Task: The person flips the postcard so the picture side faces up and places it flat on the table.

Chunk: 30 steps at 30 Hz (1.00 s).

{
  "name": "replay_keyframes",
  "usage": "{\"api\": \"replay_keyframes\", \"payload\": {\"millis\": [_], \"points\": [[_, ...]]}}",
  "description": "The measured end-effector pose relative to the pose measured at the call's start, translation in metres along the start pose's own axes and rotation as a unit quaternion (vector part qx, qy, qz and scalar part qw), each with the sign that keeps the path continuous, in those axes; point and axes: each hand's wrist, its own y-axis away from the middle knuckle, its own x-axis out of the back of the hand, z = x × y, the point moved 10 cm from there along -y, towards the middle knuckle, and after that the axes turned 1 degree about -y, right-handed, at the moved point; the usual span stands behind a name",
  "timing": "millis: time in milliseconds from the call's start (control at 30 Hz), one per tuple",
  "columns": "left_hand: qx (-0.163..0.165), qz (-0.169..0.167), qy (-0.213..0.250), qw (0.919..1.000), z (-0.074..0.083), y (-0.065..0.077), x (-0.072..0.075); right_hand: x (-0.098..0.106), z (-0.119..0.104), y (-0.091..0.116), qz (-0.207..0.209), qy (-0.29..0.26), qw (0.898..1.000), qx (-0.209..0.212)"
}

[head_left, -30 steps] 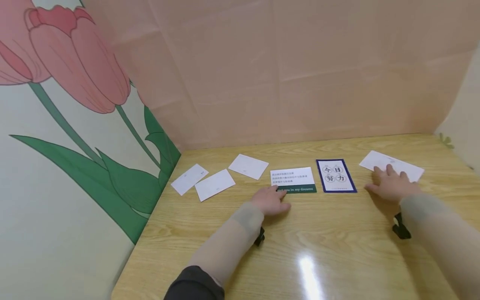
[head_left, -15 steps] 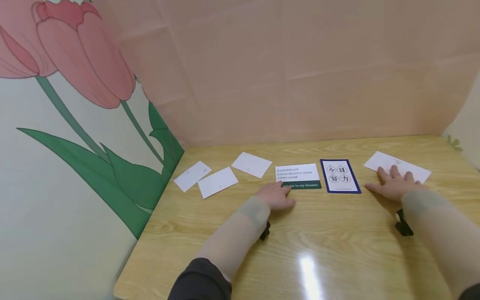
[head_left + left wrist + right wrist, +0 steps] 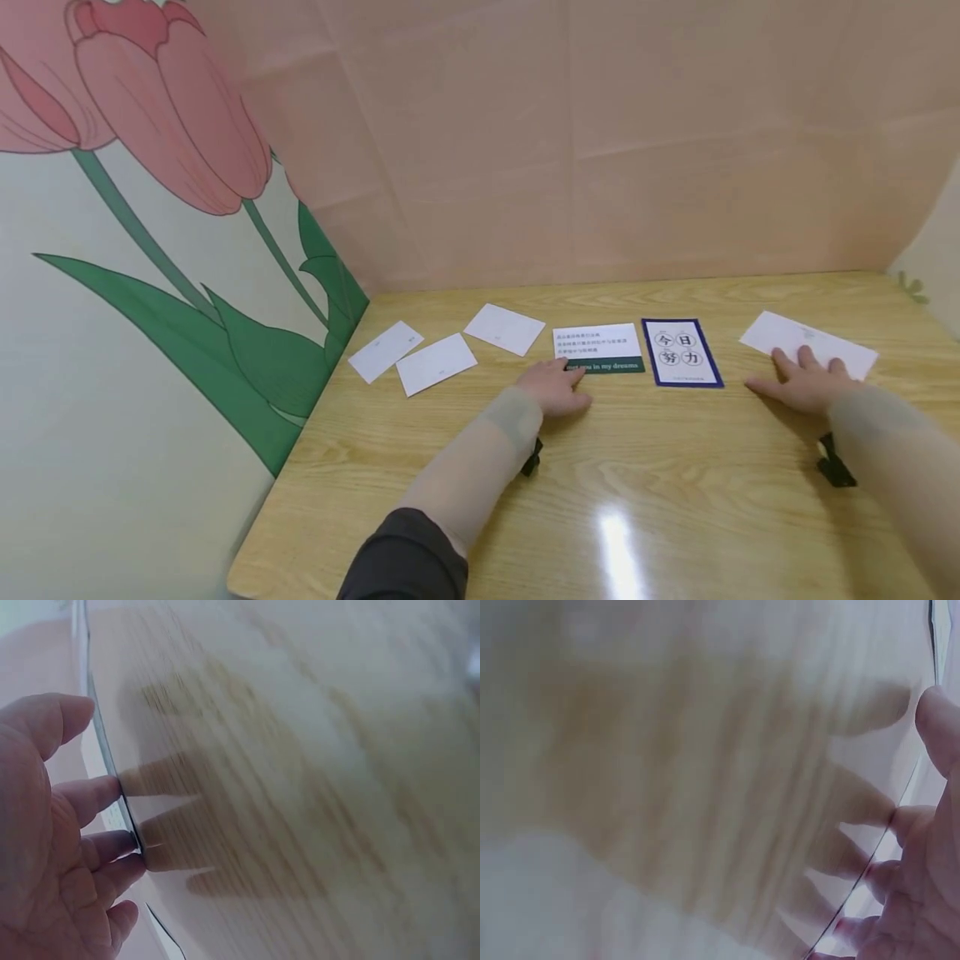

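In the head view, my left hand (image 3: 551,390) rests its fingertips on the lower left corner of a white card with a green band (image 3: 596,343), covering part of its printed words. To the right of that card lies a blue-bordered card (image 3: 681,354) with large printed characters, touched by neither hand. My right hand (image 3: 806,385), fingers spread, presses its fingertips on the near edge of a plain white card (image 3: 817,337), which lies slanted. Both wrist views show the fingertips down at a card edge, with the fingers extended and the palms off the table.
Three white cards lie farther left on the wooden table (image 3: 600,483): a tilted one (image 3: 386,351) at the far left, another card (image 3: 437,365) beside it, and one set farther back (image 3: 505,329). A pink covering (image 3: 600,150) rises behind; a tulip-painted wall (image 3: 150,333) stands left.
My right hand has drawn the plain white card slightly right and nearer. The green-banded card under my left fingertips has slid a little away and straightened. The view has shifted slightly.
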Motion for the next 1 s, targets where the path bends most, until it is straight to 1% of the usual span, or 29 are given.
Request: {"api": "replay_keyframes", "payload": {"millis": [167, 233, 367, 533, 667, 767, 833, 900, 1000], "points": [[0.004, 0.002, 0.005, 1.0, -0.002, -0.002, 0.005, -0.004, 0.001, 0.011, 0.004, 0.014, 1.0, 0.011], [0.006, 0.002, 0.006, 1.0, -0.003, -0.005, 0.006, -0.006, 0.001, 0.016, 0.006, 0.015, 1.0, 0.014], [0.01, -0.003, 0.005, 0.9999, -0.005, -0.011, 0.007, -0.009, 0.0, 0.026, 0.017, 0.039, 0.999, 0.029], [0.012, -0.003, 0.002, 0.9999, -0.006, -0.013, 0.01, -0.013, -0.006, 0.041, 0.036, 0.063, 0.996, 0.049], [0.012, 0.0, -0.009, 0.9999, -0.008, -0.016, 0.01, -0.018, -0.012, 0.055, 0.048, 0.061, 0.995, 0.069], [0.012, 0.002, -0.009, 0.9999, -0.008, -0.018, 0.01, -0.022, -0.017, 0.064, 0.06, 0.082, 0.99, 0.094], [0.01, 0.003, -0.007, 0.9999, -0.008, -0.019, 0.009, -0.024, -0.019, 0.069, 0.067, 0.107, 0.986, 0.109], [0.009, 0.006, -0.003, 0.9999, -0.008, -0.02, 0.009, -0.026, -0.019, 0.073, 0.073, 0.129, 0.982, 0.118], [0.004, 0.015, -0.007, 0.9999, -0.006, -0.02, 0.011, -0.027, -0.019, 0.078, 0.081, 0.145, 0.978, 0.125]]}}
